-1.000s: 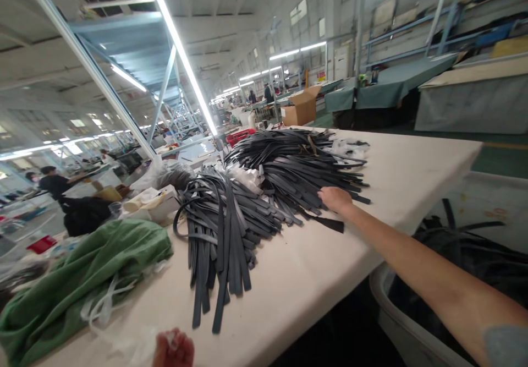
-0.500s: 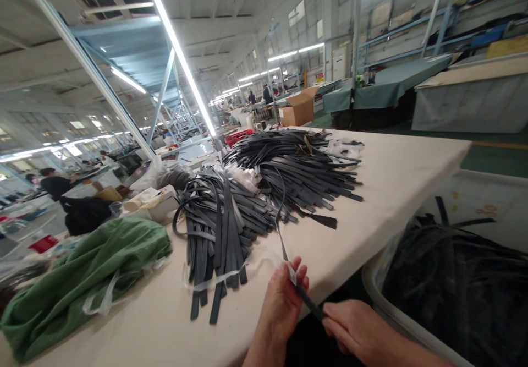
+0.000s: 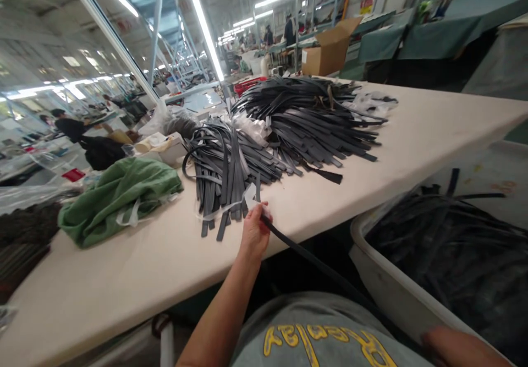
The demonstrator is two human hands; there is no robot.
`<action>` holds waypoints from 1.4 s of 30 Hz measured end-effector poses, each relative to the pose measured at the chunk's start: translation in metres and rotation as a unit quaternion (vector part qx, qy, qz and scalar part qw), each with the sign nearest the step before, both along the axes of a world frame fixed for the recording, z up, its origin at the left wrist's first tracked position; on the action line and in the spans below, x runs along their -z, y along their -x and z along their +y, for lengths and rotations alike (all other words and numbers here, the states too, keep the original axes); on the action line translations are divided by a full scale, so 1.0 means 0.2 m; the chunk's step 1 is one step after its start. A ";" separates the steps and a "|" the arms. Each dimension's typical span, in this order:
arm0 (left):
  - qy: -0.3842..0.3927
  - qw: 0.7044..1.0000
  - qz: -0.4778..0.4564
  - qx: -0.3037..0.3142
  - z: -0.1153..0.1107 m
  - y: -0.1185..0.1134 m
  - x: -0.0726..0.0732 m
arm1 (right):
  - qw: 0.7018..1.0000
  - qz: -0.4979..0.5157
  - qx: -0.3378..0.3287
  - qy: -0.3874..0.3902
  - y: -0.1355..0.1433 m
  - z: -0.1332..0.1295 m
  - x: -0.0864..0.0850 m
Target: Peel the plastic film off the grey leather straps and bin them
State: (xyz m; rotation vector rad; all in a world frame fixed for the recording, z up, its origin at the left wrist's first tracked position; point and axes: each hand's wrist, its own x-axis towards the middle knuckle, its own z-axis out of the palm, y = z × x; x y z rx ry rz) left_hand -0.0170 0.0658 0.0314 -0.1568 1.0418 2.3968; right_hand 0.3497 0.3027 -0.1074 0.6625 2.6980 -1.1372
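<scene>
Nearest me, my right hand (image 3: 457, 348) has dropped to the bottom corner by my grey shirt (image 3: 322, 337), its fingers out of view so I cannot tell their state, while the dark strap (image 3: 313, 262) now runs taut from there up to my left hand (image 3: 253, 232). Those fingers (image 3: 264, 213) are pinched on the strap at the bench (image 3: 124, 279) edge, where half a second ago both hands met below it, so I judge the strap is being drawn out lengthwise. Beyond the fingers lies the near bundle of straps (image 3: 225, 163) with a white band (image 3: 220, 210) across it, the green cloth (image 3: 119, 193) off to their left, the larger pile (image 3: 309, 119) farther back, and the white bin (image 3: 416, 301) to their right.
</scene>
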 end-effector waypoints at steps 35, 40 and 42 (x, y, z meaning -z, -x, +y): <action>0.037 0.994 -0.096 -0.034 -0.06 -0.31 -0.02 | 0.967 0.148 -0.001 0.208 0.80 -0.49 -0.74; 0.052 0.997 -0.063 -0.016 -0.04 -0.33 0.02 | 0.976 0.142 -0.034 0.162 0.77 -0.55 -0.77; 0.058 0.997 -0.046 -0.010 -0.03 -0.34 0.03 | 0.980 0.134 -0.037 0.140 0.78 -0.56 -0.77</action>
